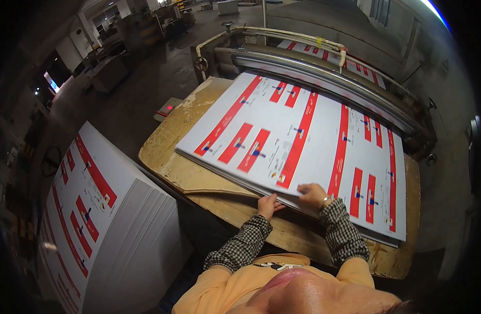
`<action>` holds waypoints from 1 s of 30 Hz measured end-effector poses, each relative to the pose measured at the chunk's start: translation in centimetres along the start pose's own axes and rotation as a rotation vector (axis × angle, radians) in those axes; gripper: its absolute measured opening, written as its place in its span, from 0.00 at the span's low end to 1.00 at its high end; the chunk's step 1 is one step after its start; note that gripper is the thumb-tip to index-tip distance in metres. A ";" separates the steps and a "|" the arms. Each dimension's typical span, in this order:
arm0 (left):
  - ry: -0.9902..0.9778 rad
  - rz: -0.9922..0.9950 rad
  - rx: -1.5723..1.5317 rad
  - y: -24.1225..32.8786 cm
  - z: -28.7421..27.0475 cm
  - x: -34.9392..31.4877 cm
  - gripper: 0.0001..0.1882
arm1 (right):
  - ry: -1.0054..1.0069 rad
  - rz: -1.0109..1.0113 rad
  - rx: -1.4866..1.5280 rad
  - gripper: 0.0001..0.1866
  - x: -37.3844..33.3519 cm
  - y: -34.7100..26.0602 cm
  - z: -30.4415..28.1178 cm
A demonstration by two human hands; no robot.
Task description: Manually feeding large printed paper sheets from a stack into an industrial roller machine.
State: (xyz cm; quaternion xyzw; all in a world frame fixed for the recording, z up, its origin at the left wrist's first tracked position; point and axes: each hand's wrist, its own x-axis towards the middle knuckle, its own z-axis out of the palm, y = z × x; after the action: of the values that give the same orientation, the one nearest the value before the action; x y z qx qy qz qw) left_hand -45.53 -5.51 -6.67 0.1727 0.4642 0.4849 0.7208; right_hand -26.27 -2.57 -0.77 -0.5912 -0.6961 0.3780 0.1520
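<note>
A thin pile of large white printed sheets with red bands lies on a worn wooden board, its far edge close to the machine's roller. My left hand is at the pile's near edge, thumb up against the edge and fingers below it, closed on the sheets. Just to its right, my right hand bends over the same edge with its fingers curled on the top sheet. The undersides of both hands' fingers are partly hidden. Checked sleeve covers are on both forearms.
A metal roller spans the machine behind the pile; more printed sheets show beyond it. The wooden board has chipped, rounded edges. At the left stands a tall stack of similar sheets. A small box with a red light sits beside the board.
</note>
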 end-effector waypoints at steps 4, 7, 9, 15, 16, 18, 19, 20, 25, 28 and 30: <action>-0.044 -0.023 -0.036 0.2 1.3 -0.2 0.13 | 0.367 0.036 -0.378 0.24 3.8 1.9 -0.3; -0.028 -0.006 -0.038 0.5 0.9 -0.5 0.13 | 0.057 -0.023 -0.273 0.37 3.5 0.0 0.9; -0.028 0.003 -0.008 0.6 0.7 -0.7 0.13 | 0.116 -0.161 -0.608 0.42 -0.7 -2.7 2.8; -0.330 -0.043 -0.046 0.5 -0.9 -0.4 0.11 | -0.060 -0.144 -0.363 0.35 -1.4 -0.2 1.2; -0.321 -0.093 -0.056 1.6 0.1 -1.3 0.11 | -0.055 -0.153 -0.260 0.27 -1.0 0.9 0.2; -0.255 -0.027 -0.099 1.5 0.6 -1.5 0.11 | 0.123 -0.227 -0.029 0.16 -1.2 -1.2 -1.9; -0.189 0.009 -0.109 1.4 0.2 -1.3 0.11 | 0.074 -0.162 -0.049 0.16 -1.4 -3.7 -3.3; -0.201 -0.015 -0.100 1.3 0.4 -1.3 0.11 | 0.079 -0.143 -0.021 0.16 -2.1 -5.5 -4.3; 0.048 0.052 0.007 0.9 1.2 -1.0 0.13 | 0.078 -0.168 0.083 0.17 -2.6 -3.7 -1.6; -0.019 0.025 0.095 1.2 1.0 -1.4 0.13 | -0.028 -0.091 -0.051 0.18 -2.8 -1.8 0.3; -0.020 0.018 0.072 1.1 1.1 -1.5 0.12 | -0.003 -0.128 -0.082 0.18 -2.7 -1.0 0.7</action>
State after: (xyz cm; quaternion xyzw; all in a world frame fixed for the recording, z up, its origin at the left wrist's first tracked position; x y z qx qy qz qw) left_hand -45.30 -6.09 -4.59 0.2075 0.4725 0.4727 0.7143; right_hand -26.70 -5.32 0.09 -0.5505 -0.7477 0.3395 0.1507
